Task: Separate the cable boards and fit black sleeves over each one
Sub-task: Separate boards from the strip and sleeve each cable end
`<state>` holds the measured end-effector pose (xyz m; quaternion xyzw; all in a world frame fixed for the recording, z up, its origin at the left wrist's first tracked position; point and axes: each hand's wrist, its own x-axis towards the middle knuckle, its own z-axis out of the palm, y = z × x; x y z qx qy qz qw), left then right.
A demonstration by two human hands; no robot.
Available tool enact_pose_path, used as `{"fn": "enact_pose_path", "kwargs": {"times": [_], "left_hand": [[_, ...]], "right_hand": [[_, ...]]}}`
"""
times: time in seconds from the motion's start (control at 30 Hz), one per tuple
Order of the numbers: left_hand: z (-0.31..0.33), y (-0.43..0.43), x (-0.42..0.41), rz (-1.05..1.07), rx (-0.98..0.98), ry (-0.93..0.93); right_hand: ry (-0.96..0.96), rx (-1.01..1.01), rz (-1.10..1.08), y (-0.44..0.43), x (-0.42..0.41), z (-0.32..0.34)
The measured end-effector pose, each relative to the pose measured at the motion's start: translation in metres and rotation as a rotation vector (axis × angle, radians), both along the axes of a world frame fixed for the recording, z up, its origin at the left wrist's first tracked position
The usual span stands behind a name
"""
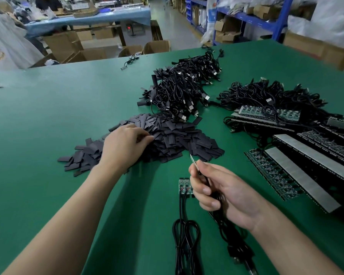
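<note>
A heap of flat black sleeves (173,139) lies mid-table. My left hand (123,145) rests on the heap's left side, fingertips pinched on a sleeve. My right hand (222,193) holds one cable board (193,160) edge-up between thumb and forefinger, its black cable (232,235) trailing down past my wrist. A joined strip of small green boards (184,185) with their cables (185,235) lies flat on the mat just left of my right hand.
A pile of sleeved cables (185,90) sits behind the heap. Panels of unseparated boards with cables (298,155) fill the right side. The green mat (48,116) stretches left. Cardboard boxes (157,46) and blue shelving (246,16) stand beyond the table.
</note>
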<state>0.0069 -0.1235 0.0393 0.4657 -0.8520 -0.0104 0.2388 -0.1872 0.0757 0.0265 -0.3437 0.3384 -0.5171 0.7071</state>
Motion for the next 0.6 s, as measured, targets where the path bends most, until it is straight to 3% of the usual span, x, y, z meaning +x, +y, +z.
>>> {"fn": "enact_pose_path", "kwargs": {"times": [0.17, 0.33, 0.47, 0.6], "left_hand": [[-0.015, 0.001, -0.018, 0.154, 0.084, 0.020], [-0.014, -0.005, -0.017, 0.167, 0.229, 0.115], [-0.006, 0.008, -0.011, 0.085, 0.289, 0.274], [0.004, 0.054, -0.001, -0.175, 0.239, 0.402]], "right_hand": [[0.003, 0.006, -0.013, 0.000, 0.000, -0.003], [0.004, -0.002, -0.013, 0.000, 0.001, -0.003], [-0.006, -0.008, -0.035, 0.000, 0.000, -0.003], [0.016, -0.022, -0.106, -0.001, 0.002, -0.001]]}}
